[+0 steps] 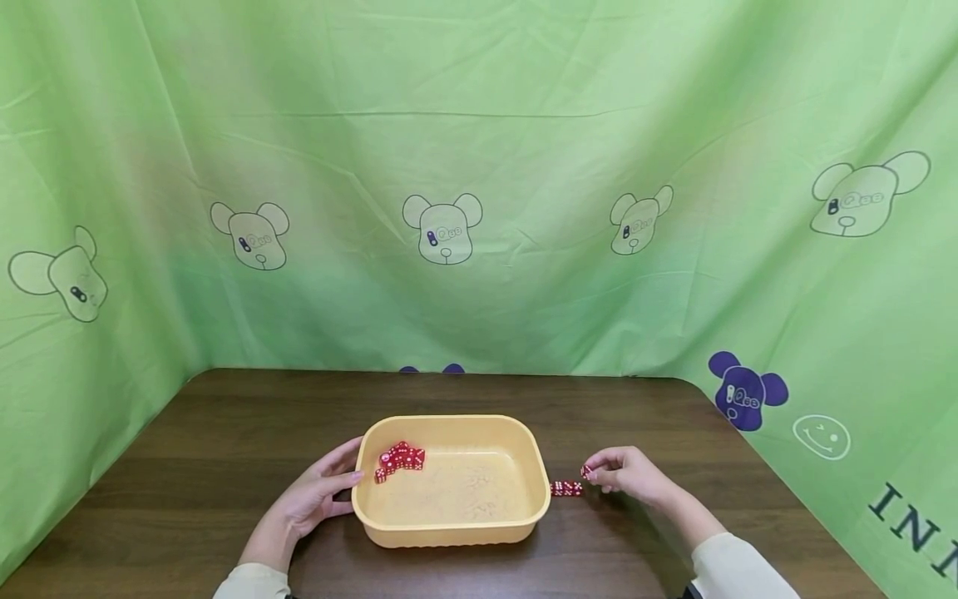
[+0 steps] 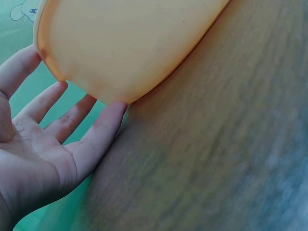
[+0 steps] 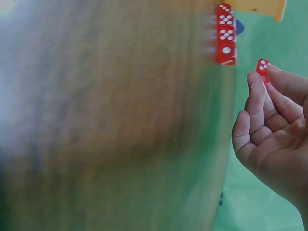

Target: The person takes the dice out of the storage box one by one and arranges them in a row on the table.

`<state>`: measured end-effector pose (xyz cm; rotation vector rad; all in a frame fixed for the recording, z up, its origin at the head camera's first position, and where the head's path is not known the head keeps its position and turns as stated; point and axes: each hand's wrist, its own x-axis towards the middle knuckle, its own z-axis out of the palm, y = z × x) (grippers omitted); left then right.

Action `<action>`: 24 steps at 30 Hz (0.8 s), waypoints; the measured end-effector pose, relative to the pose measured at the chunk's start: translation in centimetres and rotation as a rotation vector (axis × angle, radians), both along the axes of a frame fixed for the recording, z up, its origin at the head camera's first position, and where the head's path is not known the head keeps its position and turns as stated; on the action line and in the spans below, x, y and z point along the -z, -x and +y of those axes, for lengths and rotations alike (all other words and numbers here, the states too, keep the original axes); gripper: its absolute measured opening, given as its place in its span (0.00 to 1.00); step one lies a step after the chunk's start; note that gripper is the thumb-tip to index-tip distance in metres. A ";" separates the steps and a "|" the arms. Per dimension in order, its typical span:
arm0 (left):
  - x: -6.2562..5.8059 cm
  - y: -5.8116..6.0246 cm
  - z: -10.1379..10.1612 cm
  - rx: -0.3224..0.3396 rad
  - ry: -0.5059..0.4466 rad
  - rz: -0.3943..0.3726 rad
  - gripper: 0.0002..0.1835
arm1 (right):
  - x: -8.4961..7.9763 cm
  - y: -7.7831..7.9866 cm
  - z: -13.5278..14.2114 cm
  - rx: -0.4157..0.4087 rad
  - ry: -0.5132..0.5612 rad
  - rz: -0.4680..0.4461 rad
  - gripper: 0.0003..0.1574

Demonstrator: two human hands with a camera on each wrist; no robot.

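Pale sleeves [image 1: 741,566] lie nearest you, behind both hands; your left hand [image 1: 318,492] has its fingers spread, tips against the outer wall of the yellow tub [image 1: 449,503] just to its right; your right hand [image 1: 627,476] pinches one red die [image 3: 262,67] between thumb and fingertip, apart from the short row of dice [image 1: 566,489] to that hand's left on the desk [image 1: 621,553]; a loose heap of dice [image 1: 404,456] sits inside the tub, just over the wall from your left fingers.

A push from your left hand could slide the tub into the row, whose far end is right beside it; whether they touch, you cannot tell; a slack pinch could drop so small a cube, and a knuckle brushing the row could skew it.

Smooth, plastic-looking and round-cornered, the tub has a scuffed floor; the dice are glossy, white-pipped cubes; the desk is dark wood grain, the cloth [image 1: 449,316] beyond your hands creased and green.
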<state>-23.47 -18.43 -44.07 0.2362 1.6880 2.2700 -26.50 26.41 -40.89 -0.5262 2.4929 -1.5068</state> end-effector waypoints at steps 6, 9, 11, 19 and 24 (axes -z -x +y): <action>-0.1 0.0 0.0 -0.001 0.007 0.005 0.34 | 0.8 -0.1 0.3 -0.013 -0.037 0.015 0.11; -0.1 0.0 0.0 -0.001 0.011 0.004 0.34 | 1.1 0.0 0.4 -0.025 -0.045 0.031 0.10; -0.1 0.0 0.0 0.000 0.012 0.005 0.34 | 1.3 0.1 0.4 -0.036 -0.053 0.045 0.10; -0.1 0.0 0.0 -0.009 0.010 0.001 0.34 | 1.8 0.3 0.2 -0.050 -0.102 0.069 0.07; -0.1 0.0 0.1 -0.008 0.010 0.001 0.35 | 2.1 0.4 0.2 -0.051 -0.114 0.070 0.07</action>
